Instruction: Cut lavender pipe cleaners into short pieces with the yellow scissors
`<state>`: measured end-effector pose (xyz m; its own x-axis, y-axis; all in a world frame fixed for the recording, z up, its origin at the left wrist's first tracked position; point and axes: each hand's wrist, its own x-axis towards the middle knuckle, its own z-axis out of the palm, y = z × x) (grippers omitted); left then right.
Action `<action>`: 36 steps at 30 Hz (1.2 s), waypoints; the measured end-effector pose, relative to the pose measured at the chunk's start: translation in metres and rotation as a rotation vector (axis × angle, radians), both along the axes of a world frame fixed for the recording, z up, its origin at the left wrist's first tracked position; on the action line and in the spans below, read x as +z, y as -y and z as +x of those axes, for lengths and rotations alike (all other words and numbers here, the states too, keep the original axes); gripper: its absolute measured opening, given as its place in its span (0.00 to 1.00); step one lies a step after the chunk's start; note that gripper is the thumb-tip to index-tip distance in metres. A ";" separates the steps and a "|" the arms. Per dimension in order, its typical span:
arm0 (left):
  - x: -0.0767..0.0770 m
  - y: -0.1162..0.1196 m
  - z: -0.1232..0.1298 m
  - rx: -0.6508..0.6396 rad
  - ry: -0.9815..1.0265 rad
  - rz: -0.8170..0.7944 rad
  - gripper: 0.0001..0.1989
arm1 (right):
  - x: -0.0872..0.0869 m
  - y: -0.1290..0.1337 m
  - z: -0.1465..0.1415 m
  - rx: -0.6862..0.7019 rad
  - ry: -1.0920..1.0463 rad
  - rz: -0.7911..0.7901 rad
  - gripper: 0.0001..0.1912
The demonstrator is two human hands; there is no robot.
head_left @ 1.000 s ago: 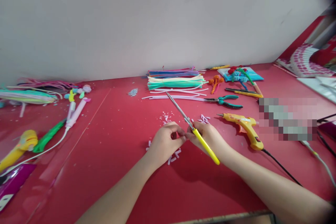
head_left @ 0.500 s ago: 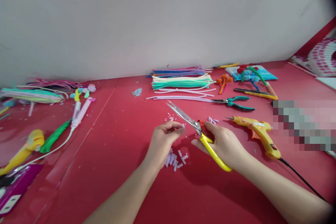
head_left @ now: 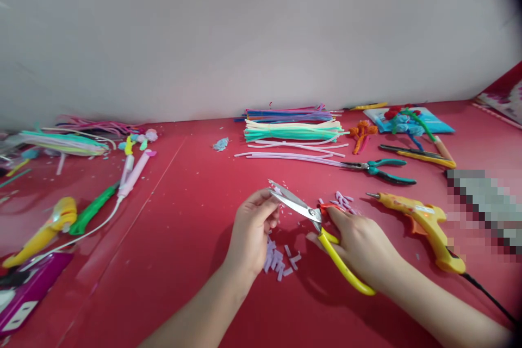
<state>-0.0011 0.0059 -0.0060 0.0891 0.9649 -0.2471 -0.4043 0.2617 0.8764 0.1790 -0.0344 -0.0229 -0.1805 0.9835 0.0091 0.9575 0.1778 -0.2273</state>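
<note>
Yellow and red are shown on the handles of the scissors [head_left: 346, 266], lilac on the cut pieces [head_left: 277, 261]. The table [head_left: 163, 261] is coloured plain red; the pliers [head_left: 385, 170] are gripped in teal and black.

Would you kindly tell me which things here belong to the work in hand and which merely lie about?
In the work:
- scissors, in right hand
- small lilac piece, at left hand
- short lilac pieces

Apparently just lying about:
- glue gun
- pliers
- blue packet

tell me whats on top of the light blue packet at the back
Red and blue pipe-cleaner shapes and a green stem lie across the light blue packet. The part beneath them is covered.
</note>
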 end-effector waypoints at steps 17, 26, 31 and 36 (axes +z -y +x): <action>0.005 0.002 0.001 0.035 0.028 0.022 0.04 | 0.002 0.001 0.000 0.014 0.059 0.082 0.15; 0.003 0.002 -0.001 0.015 -0.004 0.063 0.04 | 0.001 0.001 0.001 0.027 0.057 0.065 0.14; 0.003 0.002 -0.001 0.012 -0.006 0.057 0.04 | -0.002 0.001 0.002 0.021 0.064 0.072 0.15; 0.003 0.001 -0.001 0.021 -0.005 0.057 0.05 | -0.004 0.001 0.002 0.028 0.057 0.096 0.15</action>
<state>-0.0025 0.0045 -0.0028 0.0673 0.9791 -0.1921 -0.4048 0.2028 0.8916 0.1813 -0.0357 -0.0272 -0.2103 0.9733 0.0916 0.9628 0.2225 -0.1533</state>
